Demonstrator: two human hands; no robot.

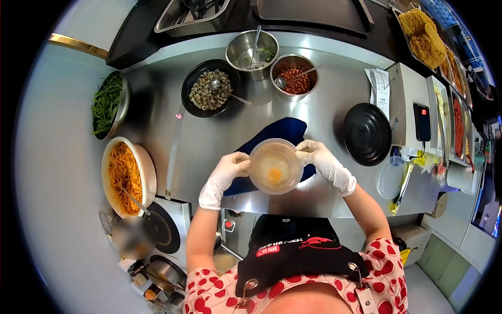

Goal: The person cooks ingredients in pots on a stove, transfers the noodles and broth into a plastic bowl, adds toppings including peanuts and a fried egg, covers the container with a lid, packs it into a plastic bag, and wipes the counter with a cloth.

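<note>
Two gloved hands (227, 172) (320, 159) holding one plastic bowl (261, 180); one blue cloth (282, 128) beneath.

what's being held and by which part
A clear plastic bowl, by opposite sides of its rim, left hand and right hand.

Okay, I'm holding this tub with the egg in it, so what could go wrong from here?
The tub is pinched at its rim by your left hand and right hand, so if one slips, the egg could slosh out. That might soil the blue cloth or run over the counter's near edge. Set down on the cloth's folds, the tub may sit unevenly.
</note>
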